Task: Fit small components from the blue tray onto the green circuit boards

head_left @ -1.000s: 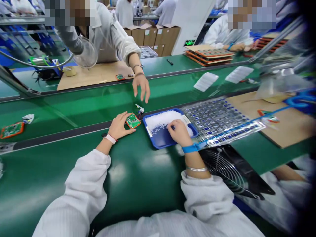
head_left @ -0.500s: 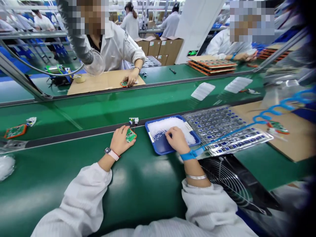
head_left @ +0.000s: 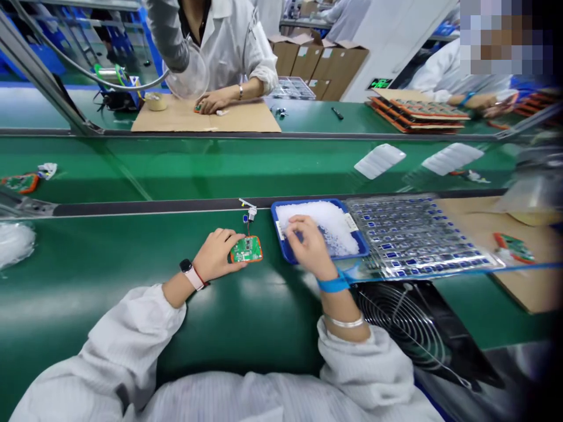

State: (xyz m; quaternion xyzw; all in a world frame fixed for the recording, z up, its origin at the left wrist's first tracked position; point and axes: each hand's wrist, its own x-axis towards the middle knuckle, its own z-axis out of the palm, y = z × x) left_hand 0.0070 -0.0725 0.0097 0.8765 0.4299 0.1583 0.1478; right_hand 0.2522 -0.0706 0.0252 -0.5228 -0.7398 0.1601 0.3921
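Note:
My left hand grips the left edge of a small green circuit board in an orange frame, which lies flat on the green table. Thin wires run from the board to a small white connector just beyond it. My right hand reaches into a blue tray of small white parts, fingers curled and pinched in the pile. What the fingertips hold is too small to make out.
A clear blister tray of small blue parts lies right of the blue tray, with a black fan grille below it. A conveyor belt runs across. Beyond it a person works on cardboard. Another board lies far left.
My left hand has pulled the board nearer and a little to the right, so its face shows fully. The person opposite has drawn a hand back from the belt to the cardboard.

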